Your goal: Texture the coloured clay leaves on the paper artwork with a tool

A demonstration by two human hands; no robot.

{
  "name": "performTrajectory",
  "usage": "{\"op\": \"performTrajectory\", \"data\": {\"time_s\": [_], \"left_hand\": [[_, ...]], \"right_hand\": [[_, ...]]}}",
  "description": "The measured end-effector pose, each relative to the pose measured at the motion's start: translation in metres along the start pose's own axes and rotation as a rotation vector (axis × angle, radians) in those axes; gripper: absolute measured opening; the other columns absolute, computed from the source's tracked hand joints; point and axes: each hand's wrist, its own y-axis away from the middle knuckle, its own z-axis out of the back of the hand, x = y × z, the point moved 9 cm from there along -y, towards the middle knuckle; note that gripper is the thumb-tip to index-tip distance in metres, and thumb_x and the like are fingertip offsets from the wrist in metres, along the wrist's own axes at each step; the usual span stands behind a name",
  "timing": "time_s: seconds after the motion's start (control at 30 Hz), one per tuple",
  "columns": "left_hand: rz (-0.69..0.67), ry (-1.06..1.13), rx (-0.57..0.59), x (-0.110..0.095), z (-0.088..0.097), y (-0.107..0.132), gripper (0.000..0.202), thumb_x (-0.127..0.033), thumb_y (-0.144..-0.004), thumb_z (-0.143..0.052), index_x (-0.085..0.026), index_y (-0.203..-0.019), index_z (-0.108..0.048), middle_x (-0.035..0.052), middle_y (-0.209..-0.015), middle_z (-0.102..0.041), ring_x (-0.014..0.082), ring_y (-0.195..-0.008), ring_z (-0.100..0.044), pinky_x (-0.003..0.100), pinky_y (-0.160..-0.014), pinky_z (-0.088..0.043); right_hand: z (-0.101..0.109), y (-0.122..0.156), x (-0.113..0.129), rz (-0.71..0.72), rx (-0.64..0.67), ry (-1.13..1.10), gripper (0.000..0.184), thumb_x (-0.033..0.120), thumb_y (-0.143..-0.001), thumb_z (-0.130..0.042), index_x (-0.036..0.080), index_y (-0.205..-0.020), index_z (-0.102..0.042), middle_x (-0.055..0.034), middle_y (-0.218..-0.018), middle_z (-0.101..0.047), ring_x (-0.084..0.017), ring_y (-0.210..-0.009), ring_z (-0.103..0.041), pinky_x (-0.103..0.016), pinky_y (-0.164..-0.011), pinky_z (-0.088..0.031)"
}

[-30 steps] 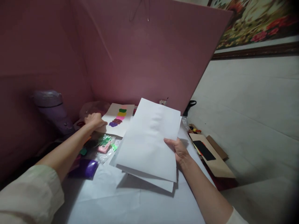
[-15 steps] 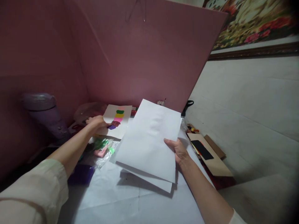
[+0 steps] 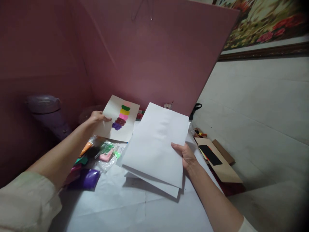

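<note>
My right hand [image 3: 185, 155] grips the right edge of a stack of blank white sheets [image 3: 155, 146], held above the white-covered table [image 3: 135, 209]. My left hand [image 3: 97, 117] pinches the left edge of a white card with coloured patches [image 3: 118, 119] in green, yellow, pink, brown and purple, and has it lifted and tilted near the pink wall. Under that card lie clear bags of coloured clay [image 3: 103, 153] and a purple packet [image 3: 87, 179].
A pink board [image 3: 154, 54] stands behind the table. A lilac bottle [image 3: 47, 112] stands at the left. Black-handled scissors [image 3: 196, 109] lean at the board's edge. Brown card with a black piece [image 3: 217, 159] lies at the right, beside a white wall.
My left hand has lifted the patch card off the table and tilted it up. The white stack in my right hand has stayed about where it was.
</note>
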Motion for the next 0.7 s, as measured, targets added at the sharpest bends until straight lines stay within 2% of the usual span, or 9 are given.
{"op": "performTrajectory", "data": {"time_s": [0.1,0.3,0.4,0.47,0.5,0.53,0.6,0.63,0.7], "left_hand": [[0.07,0.063,0.016,-0.007,0.004,0.009,0.054,-0.037,-0.067,-0.081,-0.006,-0.107,-0.064,0.0018,-0.068,-0.063,0.0204,-0.058,-0.061,0.036,-0.057,-0.052],[0.017,0.137,-0.064,-0.047,0.015,0.032,0.054,-0.03,-0.062,-0.077,-0.007,-0.108,-0.064,0.0049,-0.074,-0.068,0.0201,-0.063,-0.061,0.037,-0.063,-0.053],[-0.058,0.091,-0.145,-0.084,0.031,0.045,0.045,-0.026,-0.068,-0.071,-0.008,-0.109,-0.065,0.0037,-0.078,-0.066,0.0166,-0.062,-0.059,0.036,-0.066,-0.052],[-0.135,0.019,-0.242,-0.117,0.046,0.057,0.038,-0.022,-0.073,-0.066,-0.01,-0.109,-0.066,0.0017,-0.081,-0.064,0.0143,-0.065,-0.057,0.035,-0.072,-0.051],[-0.185,-0.046,-0.298,-0.136,0.051,0.066,0.035,-0.022,-0.074,-0.065,-0.01,-0.107,-0.067,0.0013,-0.083,-0.063,0.015,-0.071,-0.057,0.035,-0.077,-0.05],[-0.294,-0.285,-0.389,-0.163,0.053,0.079,0.032,-0.022,-0.077,-0.063,-0.01,-0.107,-0.067,0.002,-0.085,-0.064,0.017,-0.078,-0.059,0.035,-0.082,-0.049],[-0.425,-0.722,-0.475,-0.204,0.034,0.109,0.034,-0.018,-0.082,-0.055,-0.01,-0.113,-0.065,0.0056,-0.09,-0.066,0.0239,-0.09,-0.062,0.04,-0.088,-0.047],[-0.466,-0.849,-0.455,-0.217,0.015,0.123,0.04,-0.016,-0.085,-0.052,-0.013,-0.124,-0.06,0.0075,-0.091,-0.067,0.0268,-0.09,-0.064,0.042,-0.085,-0.049],[-0.532,-1.032,-0.314,-0.227,-0.037,0.152,0.054,-0.013,-0.086,-0.049,-0.015,-0.14,-0.046,0.011,-0.09,-0.068,0.031,-0.082,-0.067,0.043,-0.074,-0.051]], "right_hand": [[0.0,-0.001,-0.001,-0.007,0.002,-0.011,0.053,0.008,-0.059,-0.077,0.016,-0.111,-0.067,-0.0098,-0.096,-0.077,-0.03,-0.078,-0.074,-0.05,-0.084,-0.058],[-0.001,-0.002,0.001,0.02,-0.002,-0.013,0.052,0.008,-0.059,-0.077,0.016,-0.11,-0.067,-0.0092,-0.096,-0.077,-0.03,-0.077,-0.074,-0.05,-0.084,-0.058],[0.001,-0.004,0.002,0.042,-0.033,-0.007,0.048,0.01,-0.058,-0.078,0.015,-0.104,-0.069,-0.0091,-0.094,-0.078,-0.029,-0.076,-0.073,-0.049,-0.084,-0.058],[0.006,-0.005,0.006,0.087,-0.077,-0.006,0.045,0.01,-0.056,-0.078,0.015,-0.1,-0.069,-0.0083,-0.092,-0.078,-0.028,-0.076,-0.073,-0.047,-0.084,-0.058],[0.007,-0.005,0.009,0.118,-0.096,-0.003,0.044,0.01,-0.055,-0.079,0.015,-0.098,-0.07,-0.0077,-0.092,-0.078,-0.027,-0.077,-0.073,-0.045,-0.085,-0.058],[0.008,-0.005,0.012,0.15,-0.11,0.001,0.044,0.011,-0.055,-0.079,0.015,-0.097,-0.07,-0.0071,-0.093,-0.078,-0.026,-0.079,-0.072,-0.043,-0.085,-0.058],[0.006,-0.003,0.016,0.198,-0.114,0.009,0.044,0.013,-0.055,-0.08,0.015,-0.098,-0.07,-0.0059,-0.094,-0.078,-0.025,-0.08,-0.072,-0.041,-0.085,-0.057],[0.003,-0.001,0.017,0.205,-0.092,0.013,0.044,0.015,-0.056,-0.08,0.016,-0.099,-0.07,-0.0056,-0.094,-0.078,-0.025,-0.08,-0.072,-0.04,-0.085,-0.057],[-0.007,0.003,0.014,0.186,-0.023,0.008,0.043,0.018,-0.059,-0.08,0.016,-0.1,-0.07,-0.0054,-0.094,-0.078,-0.025,-0.08,-0.071,-0.039,-0.083,-0.057]]}}
